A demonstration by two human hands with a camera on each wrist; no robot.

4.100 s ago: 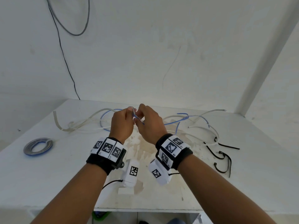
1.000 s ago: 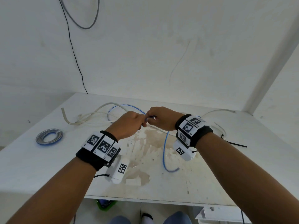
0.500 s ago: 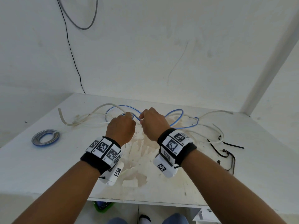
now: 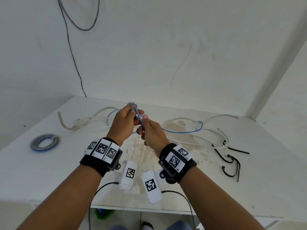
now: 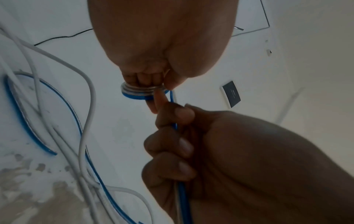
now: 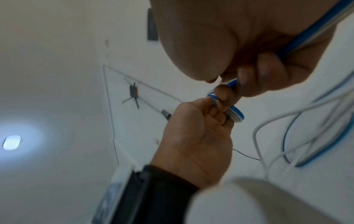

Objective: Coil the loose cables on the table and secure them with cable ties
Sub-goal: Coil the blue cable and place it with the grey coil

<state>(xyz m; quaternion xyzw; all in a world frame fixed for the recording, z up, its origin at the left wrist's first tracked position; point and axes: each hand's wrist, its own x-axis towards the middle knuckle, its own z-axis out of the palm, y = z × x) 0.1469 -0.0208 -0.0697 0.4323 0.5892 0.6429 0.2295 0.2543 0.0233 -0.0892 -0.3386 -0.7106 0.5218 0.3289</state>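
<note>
Currently: your left hand (image 4: 123, 125) pinches the small blue cable coil (image 5: 142, 92) above the desk's (image 4: 49, 171) far edge; your right hand (image 4: 152, 133) grips its tail. Slack likely springs the turns loose.

The head camera looked forward and down from above and behind the fingers, taking in both wrists and the table (image 4: 49, 171) beyond them. The left wrist camera sat close under the left hand (image 5: 162, 37), facing along it toward the fingertips. The right wrist camera looked likewise along the right hand (image 6: 249, 37). Both wrist views shared the small coil (image 5: 142, 92) pinched between the fingers.
</note>
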